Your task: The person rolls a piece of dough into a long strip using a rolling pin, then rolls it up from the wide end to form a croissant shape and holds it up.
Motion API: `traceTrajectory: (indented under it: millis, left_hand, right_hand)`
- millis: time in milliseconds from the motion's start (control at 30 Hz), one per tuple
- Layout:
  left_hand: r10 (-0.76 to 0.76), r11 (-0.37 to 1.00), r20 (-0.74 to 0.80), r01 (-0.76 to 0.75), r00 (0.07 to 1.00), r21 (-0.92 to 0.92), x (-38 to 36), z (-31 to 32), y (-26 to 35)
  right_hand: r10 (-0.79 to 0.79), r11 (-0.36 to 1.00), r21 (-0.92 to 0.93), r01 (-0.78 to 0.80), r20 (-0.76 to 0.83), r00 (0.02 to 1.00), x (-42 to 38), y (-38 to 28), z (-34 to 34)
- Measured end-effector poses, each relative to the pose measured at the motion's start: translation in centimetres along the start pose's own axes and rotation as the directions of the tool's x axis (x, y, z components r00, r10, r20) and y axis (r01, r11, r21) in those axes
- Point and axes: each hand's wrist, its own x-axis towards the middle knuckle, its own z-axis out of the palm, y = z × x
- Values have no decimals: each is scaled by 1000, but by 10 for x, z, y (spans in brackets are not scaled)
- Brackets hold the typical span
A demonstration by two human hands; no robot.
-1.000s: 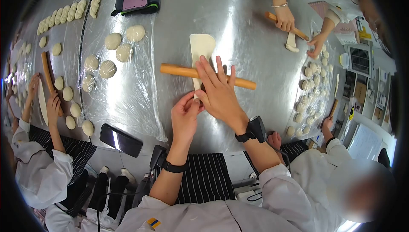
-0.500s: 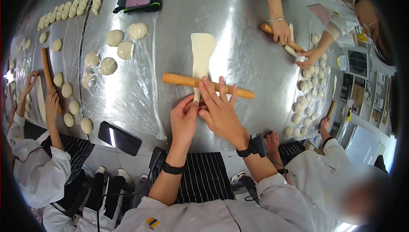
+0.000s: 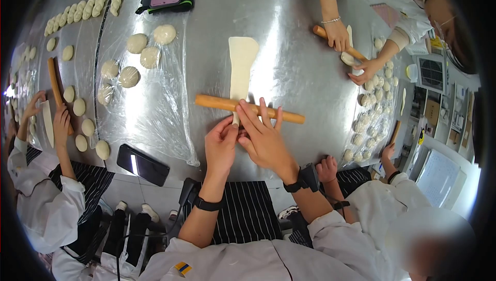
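Pinching the narrow tail of the dough (image 3: 241, 66) inside the tabletop's (image 3: 217, 12) near edge, the left hand (image 3: 220, 149) steadies it while the right hand (image 3: 267, 145) lies spread on the pin (image 3: 217, 102) across it; the wide end points toward the far edge. Even pressure and a light, straight pull should keep thickness uniform.

Dough strip (image 3: 241, 69) part-hidden (rolling pin (image 3: 217, 102)); co-worker's head (image 3: 431, 242) blurred.
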Motion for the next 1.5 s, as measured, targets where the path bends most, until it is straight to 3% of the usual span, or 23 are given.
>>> traceTrajectory:
  millis: [100,167,367,567,700,767,867,900,1133,1200,1500]
  left_hand:
    - [-29,1000,17,29,999,0,-3,0,0]
    - [-6,997,7,6,1000,-77,-3,1,-3]
    - [-14,1000,28,15,1000,-21,-4,-3,-6]
    - [-52,998,-3,51,999,-28,-12,-5,-8]
    - [-41,998,-20,40,999,-45,-12,-5,-9]
    - [-59,993,15,60,998,-106,-11,-6,-9]
    - [-71,993,3,71,997,-91,-13,-5,-10]
    - [-73,993,6,73,997,-89,-14,-4,-9]
    - [-75,994,4,75,997,-75,-12,-6,-5]
    - [-77,994,12,77,997,-72,-12,-5,-5]
    - [-86,995,4,86,996,-56,-15,-7,-3]
  right_hand:
    - [10,1000,26,-9,-35,999,1,-1,-1]
    - [27,998,68,-18,-143,989,12,1,-6]
    - [24,1000,14,-23,-75,997,20,8,0]
    - [-14,998,-68,15,17,1000,-21,-4,12]
    - [-54,999,-7,54,8,999,-40,2,19]
    - [85,994,91,-66,-229,970,-39,7,22]
    - [131,991,28,-129,-265,955,-27,17,12]
    - [64,998,15,-62,-337,939,-18,19,6]
    - [7,1000,27,3,-368,930,8,24,-21]
    - [22,993,112,25,-401,916,14,26,-31]
    - [-8,999,26,23,-464,886,72,59,-29]
